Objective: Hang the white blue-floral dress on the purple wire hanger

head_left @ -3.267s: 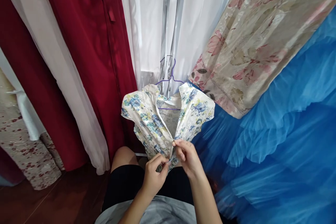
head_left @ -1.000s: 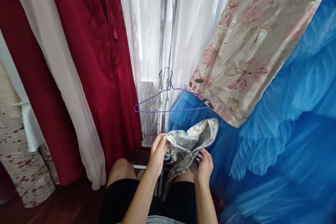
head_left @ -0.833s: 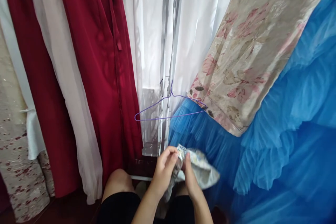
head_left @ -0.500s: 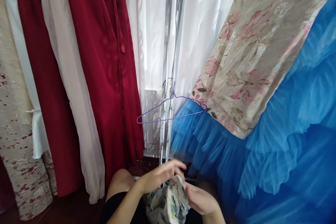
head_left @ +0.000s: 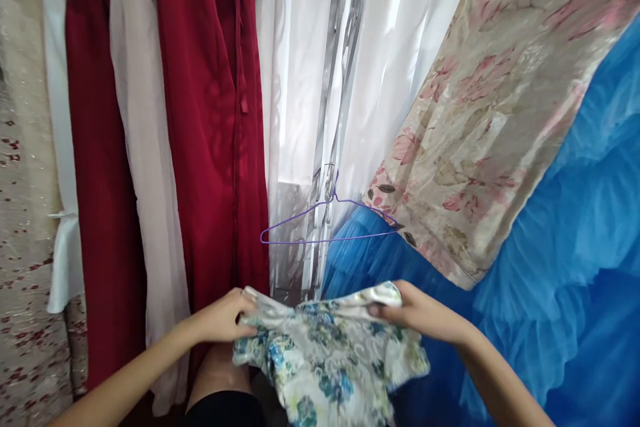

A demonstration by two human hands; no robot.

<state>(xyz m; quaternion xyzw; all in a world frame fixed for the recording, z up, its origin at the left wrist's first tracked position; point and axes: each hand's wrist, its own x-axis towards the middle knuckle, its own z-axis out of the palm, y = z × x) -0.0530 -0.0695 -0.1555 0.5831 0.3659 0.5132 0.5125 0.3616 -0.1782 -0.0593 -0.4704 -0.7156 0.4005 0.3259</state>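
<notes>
A white floral garment with blue, green and yellow flowers is stretched between my two hands at the bottom of the head view. Closed on its upper left corner is my left hand. My right hand grips the upper right corner, thumb in front of the cloth. Short sleeve-like flaps hang out on both sides, and the lower part runs out of the picture. Just above the garment hangs a thin purple clothes hanger with nothing on it, its hook at a metal stand.
Long dark red dresses and a pale sheer one hang at left. At right hang a beige floral dress and a ruffled blue tulle dress. Metal poles stand before a white curtain.
The garment was bunched between my hands close to my lap. Now it is spread out and raised, with my hands moved well apart to its two upper corners. The view has shifted slightly.
</notes>
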